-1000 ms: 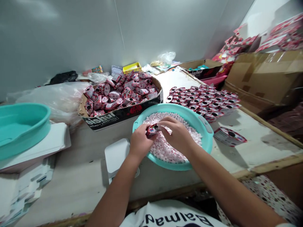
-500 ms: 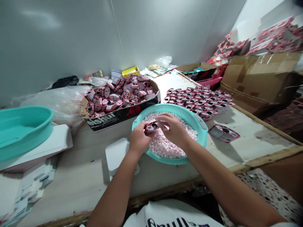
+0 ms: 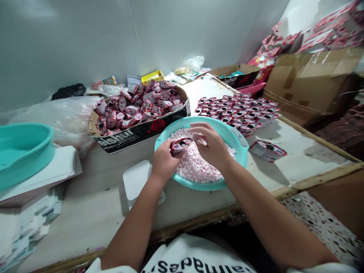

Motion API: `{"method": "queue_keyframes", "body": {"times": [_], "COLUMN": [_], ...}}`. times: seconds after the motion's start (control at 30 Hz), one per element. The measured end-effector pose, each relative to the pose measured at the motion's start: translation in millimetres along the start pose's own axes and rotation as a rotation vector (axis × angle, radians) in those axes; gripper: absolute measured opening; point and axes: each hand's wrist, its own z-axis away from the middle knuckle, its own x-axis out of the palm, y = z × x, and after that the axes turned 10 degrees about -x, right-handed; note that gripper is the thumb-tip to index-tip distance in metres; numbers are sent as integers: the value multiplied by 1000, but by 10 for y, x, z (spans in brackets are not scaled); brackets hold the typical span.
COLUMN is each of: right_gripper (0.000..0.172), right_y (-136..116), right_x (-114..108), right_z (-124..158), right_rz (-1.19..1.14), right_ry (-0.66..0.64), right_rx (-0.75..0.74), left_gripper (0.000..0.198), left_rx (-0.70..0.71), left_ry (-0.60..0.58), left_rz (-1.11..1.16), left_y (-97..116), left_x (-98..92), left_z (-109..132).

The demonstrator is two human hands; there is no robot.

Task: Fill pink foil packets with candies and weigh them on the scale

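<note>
A teal basin (image 3: 243, 151) holds many small pale pink pieces (image 3: 196, 167). Over its left part, my left hand (image 3: 165, 161) grips a small red-and-white printed pack (image 3: 182, 144) with a dark round hole on top. My right hand (image 3: 210, 144) hovers over the pieces just right of the pack, fingers apart and curved, with nothing visible in them. Behind the basin to the right, many similar packs (image 3: 239, 113) stand in close rows. One more pack (image 3: 267, 150) stands apart, right of the basin.
A black-printed carton (image 3: 139, 138) heaped with packs lies behind left. A white flat-topped object (image 3: 137, 180) is left of the basin. Another teal basin (image 3: 25, 151) rests on white card at far left. Large brown cartons (image 3: 313, 81) stand at the right.
My right hand's fingers have moved away from the pack's top, showing more of it. The pack stays in my left hand. The whole view has shifted slightly.
</note>
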Motion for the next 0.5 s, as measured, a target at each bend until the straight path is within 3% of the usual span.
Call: {"method": "queue_keyframes", "body": {"times": [0.17, 0.3, 0.4, 0.5], "right_gripper": [33, 35, 39, 43], "right_y": [51, 112, 179, 207], "right_x": [-66, -97, -101, -78], "right_z": [-1, 26, 63, 97], "right_rz": [38, -3, 43, 118], "right_ry": [-34, -47, -247, -567], "right_rx": [95, 319, 454, 475], "left_gripper": [40, 47, 54, 55], "left_rx": [-12, -68, -296, -458], "left_ry": [83, 116, 290, 300], "left_rz": [161, 406, 303, 144], "left_y": [-50, -321, -707, -1086], "left_x": [-4, -345, -744, -1020], "left_z": [20, 277, 589, 855]}}
